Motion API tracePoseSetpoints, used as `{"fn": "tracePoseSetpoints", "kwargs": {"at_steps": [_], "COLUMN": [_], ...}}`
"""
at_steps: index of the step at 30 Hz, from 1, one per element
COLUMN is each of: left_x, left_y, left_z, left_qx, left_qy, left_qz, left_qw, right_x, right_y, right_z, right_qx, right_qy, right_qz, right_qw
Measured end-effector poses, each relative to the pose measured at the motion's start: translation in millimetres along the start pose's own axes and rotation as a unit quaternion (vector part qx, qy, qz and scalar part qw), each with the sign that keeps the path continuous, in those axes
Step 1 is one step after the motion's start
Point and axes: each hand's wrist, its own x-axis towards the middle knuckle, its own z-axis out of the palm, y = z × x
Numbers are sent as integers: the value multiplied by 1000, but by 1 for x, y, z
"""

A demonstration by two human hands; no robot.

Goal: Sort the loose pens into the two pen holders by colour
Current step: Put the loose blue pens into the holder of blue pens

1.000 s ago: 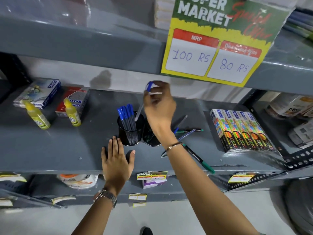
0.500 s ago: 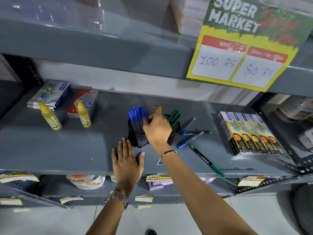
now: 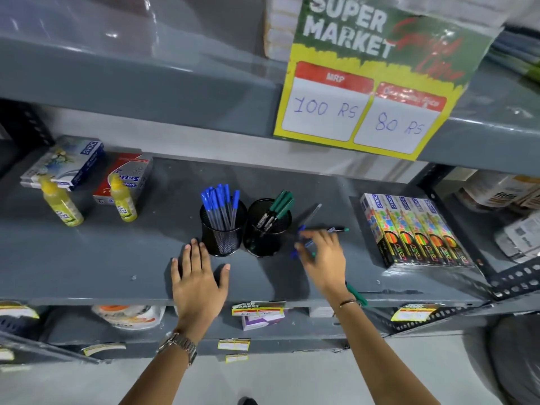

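Two black mesh pen holders stand side by side on the grey shelf [image 3: 117, 258]. The left holder [image 3: 223, 233] is packed with several blue-capped pens [image 3: 220, 204]. The right holder [image 3: 270, 233] holds a few green pens [image 3: 280, 204]. Loose pens lie to the right of the holders: a clear blue pen [image 3: 312, 213], a green-tipped pen [image 3: 336, 229] and a green pen [image 3: 356, 293] partly under my wrist. My right hand [image 3: 321, 258] hovers over them with fingers spread, touching a blue pen [image 3: 296, 252]. My left hand [image 3: 198, 283] rests flat in front of the left holder.
Two yellow glue bottles [image 3: 62, 204] and flat boxes [image 3: 122, 178] sit at the left. Colourful pen boxes [image 3: 415, 229] stand at the right. A price sign [image 3: 371, 74] hangs from the shelf above, which limits headroom. More goods lie on the shelf below.
My right hand dropped a blue pen into the left holder, then moved right and down to the loose pens. The left hand stayed flat on the shelf.
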Motion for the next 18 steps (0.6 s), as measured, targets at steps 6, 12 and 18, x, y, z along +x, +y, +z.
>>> {"fn": "tracePoseSetpoints", "kwargs": {"at_steps": [6, 12, 18], "left_x": [3, 2, 2], "left_y": [1, 2, 2], "left_z": [7, 9, 8], "left_qx": [3, 14, 23], "left_qy": [4, 3, 3], "left_qz": [-4, 0, -3], "left_qw": [1000, 1000, 1000], "right_x": [4, 5, 11], "right_y": [29, 33, 40], "right_z": [6, 6, -8], "right_qx": [-83, -74, -57], "right_qy": [-181, -146, -20], "right_qz": [-88, -110, -114], "right_qw": [976, 980, 992]}}
